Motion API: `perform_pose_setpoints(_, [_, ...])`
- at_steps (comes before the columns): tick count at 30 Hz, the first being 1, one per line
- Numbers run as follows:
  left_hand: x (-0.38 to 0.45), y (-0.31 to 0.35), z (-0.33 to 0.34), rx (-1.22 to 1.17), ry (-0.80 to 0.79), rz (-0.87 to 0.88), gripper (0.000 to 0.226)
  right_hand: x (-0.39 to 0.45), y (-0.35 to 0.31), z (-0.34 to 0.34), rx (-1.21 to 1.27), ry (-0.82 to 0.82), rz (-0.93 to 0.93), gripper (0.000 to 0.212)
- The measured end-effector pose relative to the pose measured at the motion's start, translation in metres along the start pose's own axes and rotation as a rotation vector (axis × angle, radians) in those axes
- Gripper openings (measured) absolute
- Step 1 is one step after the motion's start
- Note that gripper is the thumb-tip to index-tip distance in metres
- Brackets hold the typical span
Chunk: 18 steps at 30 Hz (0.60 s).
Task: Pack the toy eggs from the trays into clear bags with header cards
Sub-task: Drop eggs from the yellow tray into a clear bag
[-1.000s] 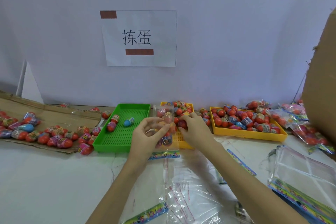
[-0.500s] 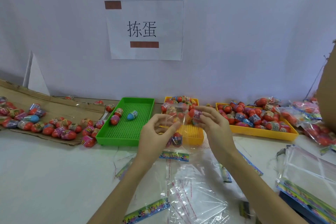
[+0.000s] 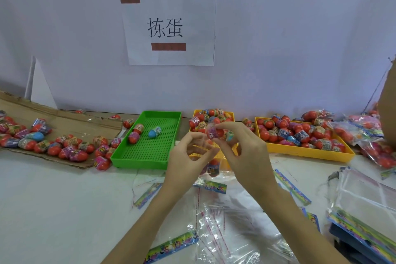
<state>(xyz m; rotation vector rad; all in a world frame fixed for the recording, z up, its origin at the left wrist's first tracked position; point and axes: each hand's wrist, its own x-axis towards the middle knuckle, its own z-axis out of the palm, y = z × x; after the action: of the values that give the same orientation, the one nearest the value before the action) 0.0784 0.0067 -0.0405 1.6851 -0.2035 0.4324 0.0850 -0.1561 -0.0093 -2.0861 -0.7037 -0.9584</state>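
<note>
Both hands raised together: left hand (image 3: pixel 188 156) pinches clear bag (image 3: pixel 211 163) mouth; right hand (image 3: pixel 242 150) fingertips hold toy egg (image 3: pixel 215 132).

A pale bluish-white wall (image 3: pixel 278 38) runs behind a white table (image 3: pixel 47 210). A white paper sign (image 3: pixel 169 28) is stuck to the wall, printed with two black characters, with a brown strip at its top left corner and another under the characters. At the table's far left edge a white triangular card (image 3: pixel 41 88) leans against the wall. A brown cardboard panel (image 3: pixel 389 118) stands at the far right edge. Light is soft and even.
</note>
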Motion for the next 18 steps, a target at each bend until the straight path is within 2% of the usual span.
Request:
perform_pose_setpoints(9, [-0.0001,-0.0031,0.0005,0.037,-0.032,0.059,0.035,0.0010,0.0035,-0.0044,-0.056,-0.207,-0.035,0.029])
perform_pose_setpoints(18, [-0.0048,0.0013,0.0032,0.152,-0.023,0.159,0.049,-0.0023,0.0012,0.0024,-0.100,-0.227,0.067,0.024])
